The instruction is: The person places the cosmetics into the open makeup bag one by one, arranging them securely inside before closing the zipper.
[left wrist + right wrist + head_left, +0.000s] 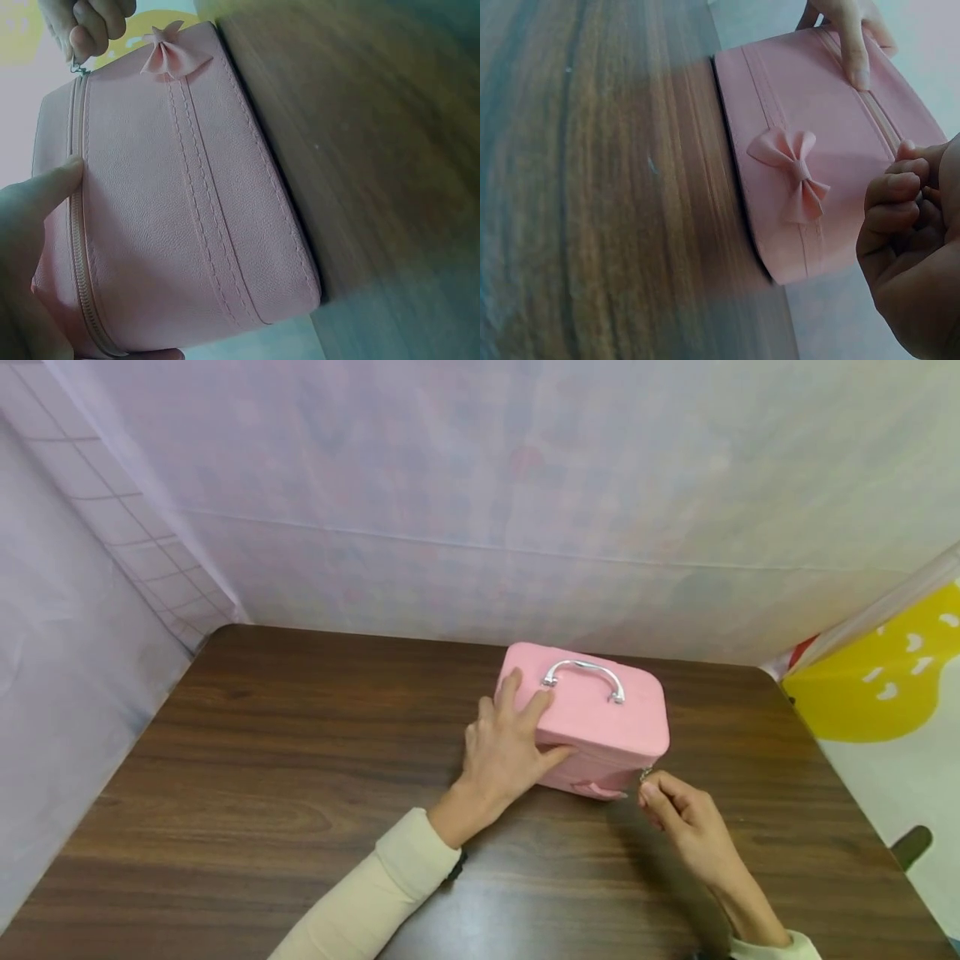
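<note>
A pink zippered case (600, 718) with a silver handle (583, 667) on its lid stands on the table. On its front is a pink bow (799, 174). My left hand (504, 752) rests on the case's left end, fingers spread over the lid, while the thumb presses beside the zipper (79, 247) along the front. At the front right corner my right hand (686, 818) pinches the metal zipper pull (646, 772) between thumb and curled fingers. The zipper appears closed along the front stretch in the left wrist view; its far sides are hidden.
The dark wood-grain table (262, 760) spreads out on both sides of the case. A pale curtain (450, 485) hangs right behind the table's back edge. To the right is a sheet with a yellow shape (862, 702) beyond the table edge.
</note>
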Available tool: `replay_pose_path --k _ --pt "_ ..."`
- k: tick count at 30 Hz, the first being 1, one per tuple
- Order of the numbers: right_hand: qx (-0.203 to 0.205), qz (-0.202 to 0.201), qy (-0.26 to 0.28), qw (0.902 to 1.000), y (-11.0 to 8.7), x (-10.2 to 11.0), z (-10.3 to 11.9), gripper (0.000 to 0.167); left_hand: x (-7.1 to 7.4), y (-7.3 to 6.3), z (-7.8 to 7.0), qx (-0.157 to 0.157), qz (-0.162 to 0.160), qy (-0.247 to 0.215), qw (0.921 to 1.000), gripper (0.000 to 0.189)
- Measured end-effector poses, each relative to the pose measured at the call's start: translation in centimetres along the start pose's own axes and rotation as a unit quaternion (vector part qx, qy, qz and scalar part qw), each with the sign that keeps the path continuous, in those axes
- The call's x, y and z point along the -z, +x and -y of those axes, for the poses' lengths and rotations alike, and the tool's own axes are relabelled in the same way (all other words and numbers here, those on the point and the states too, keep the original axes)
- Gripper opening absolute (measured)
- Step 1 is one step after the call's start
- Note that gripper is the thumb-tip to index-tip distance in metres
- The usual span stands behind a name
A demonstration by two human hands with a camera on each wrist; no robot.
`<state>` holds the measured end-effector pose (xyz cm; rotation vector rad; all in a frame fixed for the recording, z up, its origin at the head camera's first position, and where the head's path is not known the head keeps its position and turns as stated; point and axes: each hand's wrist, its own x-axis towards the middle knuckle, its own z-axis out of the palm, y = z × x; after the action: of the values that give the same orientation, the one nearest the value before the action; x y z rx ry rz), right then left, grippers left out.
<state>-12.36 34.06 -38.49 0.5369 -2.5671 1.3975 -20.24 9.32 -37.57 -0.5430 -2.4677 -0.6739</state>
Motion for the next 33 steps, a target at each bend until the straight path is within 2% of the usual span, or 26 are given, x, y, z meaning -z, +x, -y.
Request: replay_pose_path --k 7,16,33 --pt "-0.009 -0.008 -0.006 0.9999 -0.2 -0.1 0.0 0.021 -0.1 -0.1 -0.5 0.014 0.008 0.007 0.9998 0.075" --pt "-0.016 -0.004 0.022 0.9996 -0.4 -0.1 -0.1 0.021 -0.1 -0.3 -1.4 0.026 -0.015 0.005 0.9995 0.077" --pt "-0.009 -0.002 0.018 0.9998 0.1 -0.1 0.2 0.022 -0.3 -0.5 -2.5 0.046 -0.019 0.027 0.9984 0.075"
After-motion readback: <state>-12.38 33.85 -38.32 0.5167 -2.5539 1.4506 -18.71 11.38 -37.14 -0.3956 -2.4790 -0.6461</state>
